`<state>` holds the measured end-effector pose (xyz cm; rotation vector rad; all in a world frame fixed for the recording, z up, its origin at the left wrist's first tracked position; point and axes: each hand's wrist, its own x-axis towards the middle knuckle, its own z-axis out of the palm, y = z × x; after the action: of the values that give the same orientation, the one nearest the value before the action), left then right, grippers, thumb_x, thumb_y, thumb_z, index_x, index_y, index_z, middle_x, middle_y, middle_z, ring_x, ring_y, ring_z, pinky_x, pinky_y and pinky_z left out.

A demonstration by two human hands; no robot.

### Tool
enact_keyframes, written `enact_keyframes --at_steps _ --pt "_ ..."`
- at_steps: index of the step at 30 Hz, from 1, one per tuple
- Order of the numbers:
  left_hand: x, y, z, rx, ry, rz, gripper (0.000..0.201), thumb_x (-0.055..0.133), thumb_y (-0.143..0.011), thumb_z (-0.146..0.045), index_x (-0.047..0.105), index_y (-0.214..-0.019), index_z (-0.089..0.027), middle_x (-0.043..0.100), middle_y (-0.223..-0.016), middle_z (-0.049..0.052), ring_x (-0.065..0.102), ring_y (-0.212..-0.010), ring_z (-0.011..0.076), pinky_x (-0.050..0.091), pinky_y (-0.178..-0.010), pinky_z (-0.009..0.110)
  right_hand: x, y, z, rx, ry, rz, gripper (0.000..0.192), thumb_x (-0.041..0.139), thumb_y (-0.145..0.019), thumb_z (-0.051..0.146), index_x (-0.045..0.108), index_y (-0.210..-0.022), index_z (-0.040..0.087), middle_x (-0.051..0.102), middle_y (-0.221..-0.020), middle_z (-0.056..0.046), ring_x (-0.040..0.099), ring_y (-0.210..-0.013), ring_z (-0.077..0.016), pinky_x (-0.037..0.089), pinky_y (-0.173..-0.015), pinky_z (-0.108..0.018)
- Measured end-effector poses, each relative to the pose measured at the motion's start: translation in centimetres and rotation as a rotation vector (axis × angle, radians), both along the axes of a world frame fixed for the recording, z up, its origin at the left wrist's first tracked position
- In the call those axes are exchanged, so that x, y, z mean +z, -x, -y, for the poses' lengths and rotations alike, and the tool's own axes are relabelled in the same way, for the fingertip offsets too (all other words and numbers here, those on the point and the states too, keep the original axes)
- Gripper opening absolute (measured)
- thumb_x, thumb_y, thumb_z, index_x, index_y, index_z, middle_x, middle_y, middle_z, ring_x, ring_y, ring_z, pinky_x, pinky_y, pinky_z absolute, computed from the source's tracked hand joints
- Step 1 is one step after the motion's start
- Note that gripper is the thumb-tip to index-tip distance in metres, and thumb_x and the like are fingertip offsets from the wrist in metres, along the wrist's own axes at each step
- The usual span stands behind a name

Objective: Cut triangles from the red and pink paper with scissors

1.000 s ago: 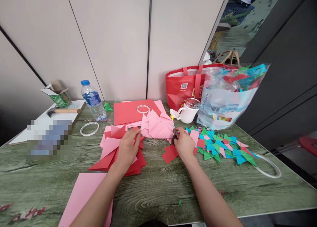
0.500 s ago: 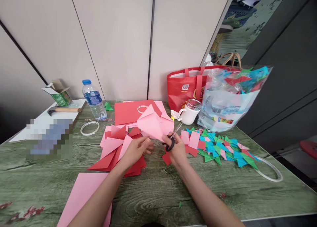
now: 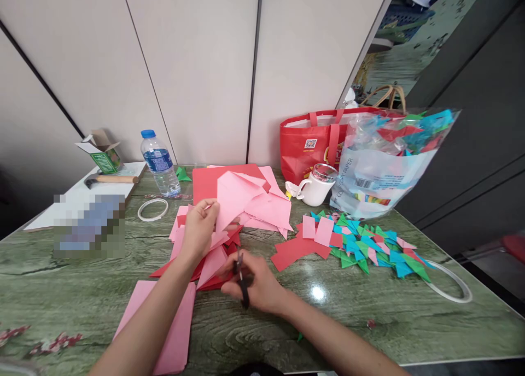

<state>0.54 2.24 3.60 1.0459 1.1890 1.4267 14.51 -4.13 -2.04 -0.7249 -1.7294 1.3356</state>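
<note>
Here the folded sheet of pale pink paper [image 3: 235, 198] is held up off the table by its lower left corner, pinched in the left hand [image 3: 199, 229], so that the sheet fans up and to the right above the loose heap of pink and red cut paper [image 3: 205, 245]. The right hand [image 3: 256, 286] sits lower and nearer the person, clenched around the black-handled scissors [image 3: 241, 280], whose long axis runs roughly away from the person, blades pointing up toward the pink sheet; whether the blades are parted cannot be told. The sheet thus lies up and slightly left of the scissors, close but apart, and the left hand is the nearer to it. Further out on the green wood-grain table [image 3: 287, 321] lie a pile of small teal, green and red paper triangles [image 3: 369, 247], a white mug [image 3: 315, 187], a clear plastic water bottle [image 3: 159, 165] and a red shopping bag [image 3: 314, 144].
</note>
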Motion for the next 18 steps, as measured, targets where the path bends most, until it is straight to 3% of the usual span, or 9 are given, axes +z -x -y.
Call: enact_keyframes --at_steps 1,4,7,10,14,18 --pt "0.7 0.6 -0.2 -0.003 -0.002 0.032 0.021 0.059 -0.068 -0.030 0.051 -0.082 -0.017 0.055 -0.051 -0.006 0.057 -0.045 0.0118 0.043 -0.042 0.021 0.3 0.5 0.4 0.119 0.060 0.014 0.030 0.065 -0.073 0.031 0.054 -0.098 0.020 0.064 -0.092 -0.004 0.062 -0.082 -0.0161 0.049 -0.068 -0.026" --pt "3.0 2.2 -1.0 0.037 -0.079 0.080 0.017 0.057 -0.069 -0.025 0.048 -0.081 -0.018 0.057 -0.057 -0.004 0.064 -0.053 0.0156 0.051 -0.047 0.025 0.9 2.5 0.9 0.282 0.101 0.133 0.034 0.066 -0.071 0.034 0.054 -0.099 0.021 0.061 -0.088 -0.002 0.059 -0.079 -0.0152 0.046 -0.062 -0.022" --pt "5.2 3.2 -1.5 0.053 -0.141 0.077 0.017 0.057 -0.067 -0.018 0.047 -0.082 -0.016 0.061 -0.065 -0.002 0.067 -0.059 0.0184 0.055 -0.048 0.028 0.9 4.4 0.5 0.273 0.060 0.257 0.035 0.068 -0.069 0.031 0.053 -0.100 0.021 0.056 -0.076 0.002 0.054 -0.066 -0.0118 0.041 -0.054 -0.018" --pt "6.6 3.5 -1.8 0.018 -0.155 0.028 0.017 0.057 -0.068 -0.015 0.047 -0.082 -0.015 0.063 -0.070 0.001 0.068 -0.064 0.0209 0.057 -0.049 0.030 0.7 5.6 0.0 0.175 -0.035 0.368 0.029 0.065 -0.070 0.026 0.053 -0.097 0.022 0.049 -0.067 0.005 0.047 -0.058 -0.0099 0.035 -0.050 -0.017" --pt "6.9 3.3 -2.4 -0.027 -0.173 0.022 0.014 0.055 -0.069 -0.014 0.047 -0.081 -0.014 0.064 -0.076 0.003 0.069 -0.069 0.0224 0.058 -0.053 0.033 0.3 6.3 0.3 0.156 -0.106 0.441 0.033 0.067 -0.067 0.030 0.054 -0.096 0.022 0.050 -0.070 0.004 0.047 -0.058 -0.0104 0.033 -0.049 -0.018" --pt "6.1 3.2 -3.4 -0.046 -0.160 0.039 0.012 0.053 -0.070 -0.015 0.047 -0.081 -0.013 0.064 -0.078 0.005 0.069 -0.070 0.0232 0.058 -0.054 0.035 -0.2 6.9 0.8 0.029 -0.153 0.428 0.029 0.065 -0.068 0.024 0.055 -0.095 0.021 0.053 -0.071 0.003 0.046 -0.056 -0.0099 0.034 -0.051 -0.018"
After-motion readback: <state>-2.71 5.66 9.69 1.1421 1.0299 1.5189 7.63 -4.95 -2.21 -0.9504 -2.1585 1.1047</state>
